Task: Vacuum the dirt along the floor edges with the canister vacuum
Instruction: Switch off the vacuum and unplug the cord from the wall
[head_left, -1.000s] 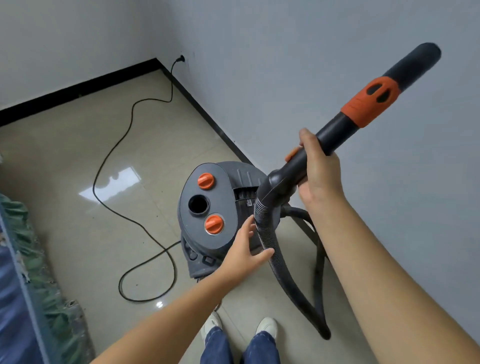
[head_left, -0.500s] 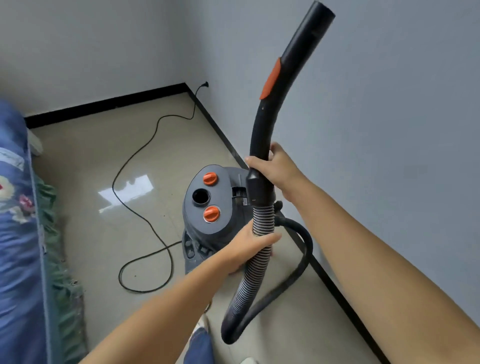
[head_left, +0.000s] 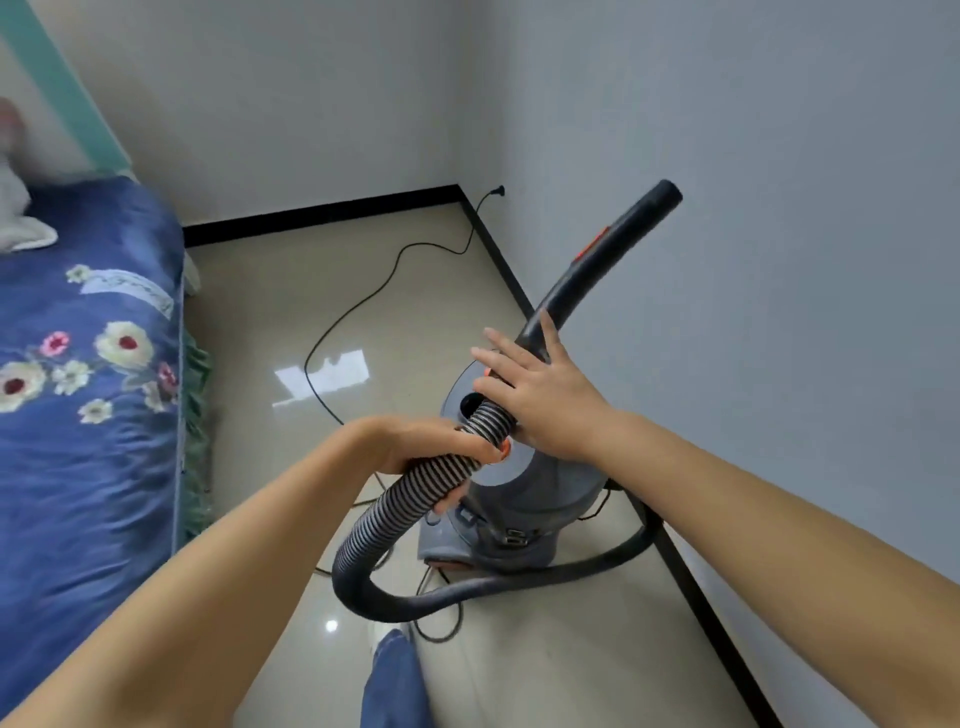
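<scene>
I'm readying the canister vacuum (head_left: 519, 483): my left hand (head_left: 415, 441) clamps the ribbed hose (head_left: 415, 493), my right hand (head_left: 540, 395) lies spread across the curved handle (head_left: 582, 280); next I judge I must regrip it.

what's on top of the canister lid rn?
On the canister lid: the round port, with the ribbed hose crossing beside it in the left hand. The open right hand covers the rest; only orange slivers show, so knobs are hidden.
</scene>
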